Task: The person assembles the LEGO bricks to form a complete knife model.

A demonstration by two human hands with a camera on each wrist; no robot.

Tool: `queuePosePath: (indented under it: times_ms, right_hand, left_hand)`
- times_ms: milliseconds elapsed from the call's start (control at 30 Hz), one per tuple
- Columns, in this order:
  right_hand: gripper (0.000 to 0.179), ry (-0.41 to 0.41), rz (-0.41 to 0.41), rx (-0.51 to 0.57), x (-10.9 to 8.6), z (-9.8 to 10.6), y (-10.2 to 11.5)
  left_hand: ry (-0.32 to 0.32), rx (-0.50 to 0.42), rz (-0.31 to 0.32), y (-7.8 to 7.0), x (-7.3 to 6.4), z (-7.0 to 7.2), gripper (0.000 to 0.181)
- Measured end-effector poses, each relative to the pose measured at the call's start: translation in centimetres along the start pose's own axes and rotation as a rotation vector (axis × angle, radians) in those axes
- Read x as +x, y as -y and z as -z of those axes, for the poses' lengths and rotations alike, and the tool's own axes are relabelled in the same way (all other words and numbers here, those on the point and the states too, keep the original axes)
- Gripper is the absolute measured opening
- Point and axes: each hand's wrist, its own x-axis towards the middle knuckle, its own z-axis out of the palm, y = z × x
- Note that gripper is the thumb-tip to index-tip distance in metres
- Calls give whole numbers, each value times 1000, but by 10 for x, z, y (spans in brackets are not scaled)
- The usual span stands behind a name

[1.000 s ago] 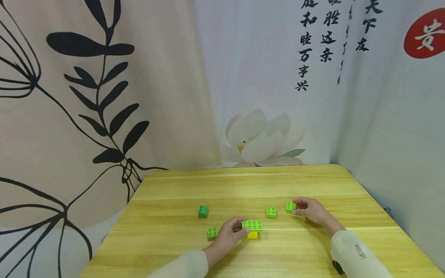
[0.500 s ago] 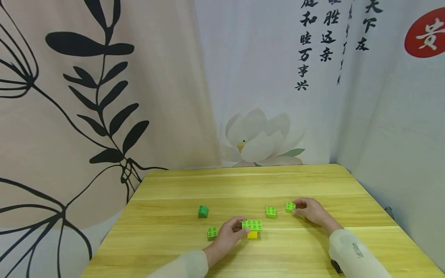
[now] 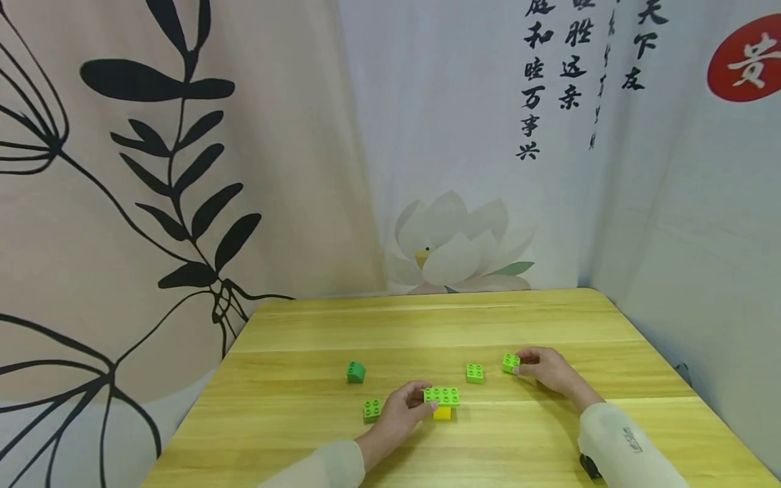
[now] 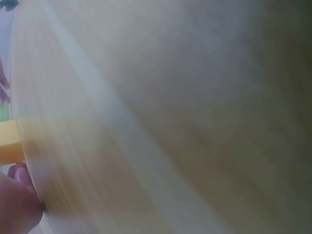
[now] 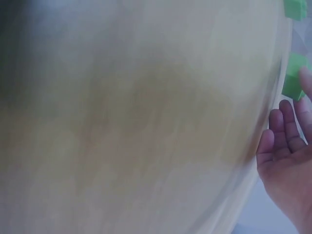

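Observation:
Near the middle of the table, my left hand [image 3: 399,413] grips a wide light-green toy building brick [image 3: 442,396] between thumb and fingers. Beneath that brick is a yellow brick [image 3: 442,413], which shows larger at the edge of the left wrist view as a yellow block [image 4: 9,141]. Farther right, my right hand [image 3: 549,369] pinches a small light-green brick [image 3: 510,362] by its right side. In the right wrist view the thumb lies against this green brick [image 5: 293,78], while the other fingers are loosely bent. Another small light-green brick [image 3: 474,373] sits between the two hands.
To the left of my left hand stands a green brick [image 3: 371,410], with a darker green, sloped brick [image 3: 356,371] behind it. The wooden table [image 3: 427,325] reaches back to a printed curtain [image 3: 305,169]. A pale curtain [image 3: 689,203] hangs along the right side.
Both hands keep their places and their holds. The small brick at my right hand looks tilted slightly more than before.

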Motion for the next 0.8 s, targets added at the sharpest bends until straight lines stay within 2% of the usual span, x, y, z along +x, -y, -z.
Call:
queuePosePath:
  times_ms: [167,367,800]
  right_hand:
    - [46,-8,-19,-15,1,2,1]
    - [46,-11,2,-18,1,2,4]
    - [48,-8,47,24,-1,-6,19]
  left_hand:
    - [2,-6,0,0,-1,1,43]
    - [11,-20,-14,-1,-1,2,43]
    - [16,-37,3,-2,-1,1,45]
